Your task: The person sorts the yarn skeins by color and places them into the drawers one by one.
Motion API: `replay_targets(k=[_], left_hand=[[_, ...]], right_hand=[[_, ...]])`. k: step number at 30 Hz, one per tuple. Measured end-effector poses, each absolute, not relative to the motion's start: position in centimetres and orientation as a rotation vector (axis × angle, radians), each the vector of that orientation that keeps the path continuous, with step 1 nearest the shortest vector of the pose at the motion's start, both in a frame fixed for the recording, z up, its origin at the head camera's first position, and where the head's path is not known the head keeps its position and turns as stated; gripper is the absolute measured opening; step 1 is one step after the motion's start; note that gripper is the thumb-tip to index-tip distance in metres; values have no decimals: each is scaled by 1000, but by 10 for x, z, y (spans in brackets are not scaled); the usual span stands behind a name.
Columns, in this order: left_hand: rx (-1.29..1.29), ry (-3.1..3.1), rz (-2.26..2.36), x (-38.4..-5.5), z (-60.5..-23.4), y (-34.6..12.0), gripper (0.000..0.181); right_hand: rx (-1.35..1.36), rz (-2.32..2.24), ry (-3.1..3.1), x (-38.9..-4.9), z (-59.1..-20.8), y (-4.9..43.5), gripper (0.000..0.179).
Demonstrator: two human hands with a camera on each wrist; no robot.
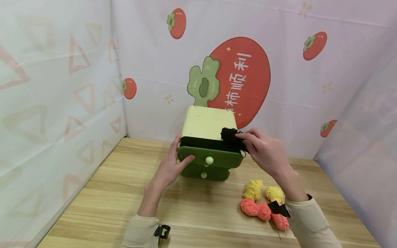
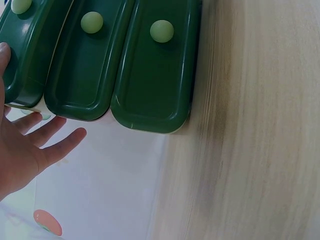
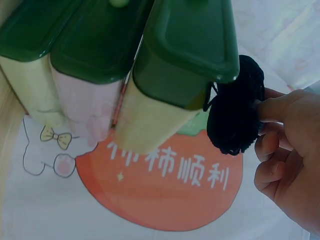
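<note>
A small cabinet [image 1: 211, 120] with a pale top and green drawer fronts stands on the table, its top drawer [image 1: 198, 156] pulled out. My left hand [image 1: 169, 165] is at the drawer's left end, thumb against the green front and the other fingers along the side. Those fingers are straight and spread in the left wrist view. Over the drawer's right end, my right hand [image 1: 268, 150] pinches a bundle of black yarn [image 1: 231, 134] between thumb and fingers. In the right wrist view the black yarn [image 3: 235, 110] overlaps the drawer's corner, and a loose strand hangs from it.
Yellow yarn bundles [image 1: 253, 189] and coral yarn bundles [image 1: 249, 207] lie on the wooden table [image 1: 124, 206] at the front right, partly behind the right sleeve. Lower drawers [image 2: 155, 75] sit pushed in. A printed cloth [image 1: 149, 41] hangs behind, with cloth at both sides.
</note>
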State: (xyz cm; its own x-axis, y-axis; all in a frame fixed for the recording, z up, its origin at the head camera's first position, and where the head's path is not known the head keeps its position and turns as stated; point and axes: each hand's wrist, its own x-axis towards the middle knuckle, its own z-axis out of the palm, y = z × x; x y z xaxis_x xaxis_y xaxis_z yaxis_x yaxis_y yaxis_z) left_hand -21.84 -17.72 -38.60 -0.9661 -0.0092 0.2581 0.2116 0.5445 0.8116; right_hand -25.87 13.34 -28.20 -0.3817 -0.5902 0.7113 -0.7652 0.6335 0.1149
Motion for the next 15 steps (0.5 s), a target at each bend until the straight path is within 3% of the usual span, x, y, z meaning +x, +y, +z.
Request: replay_targets(k=[15], left_hand=[[-159, -2570, -1391, -218, -383, -177, 91]], right_hand=[[1108, 355, -2113, -256, -290, 101, 30]])
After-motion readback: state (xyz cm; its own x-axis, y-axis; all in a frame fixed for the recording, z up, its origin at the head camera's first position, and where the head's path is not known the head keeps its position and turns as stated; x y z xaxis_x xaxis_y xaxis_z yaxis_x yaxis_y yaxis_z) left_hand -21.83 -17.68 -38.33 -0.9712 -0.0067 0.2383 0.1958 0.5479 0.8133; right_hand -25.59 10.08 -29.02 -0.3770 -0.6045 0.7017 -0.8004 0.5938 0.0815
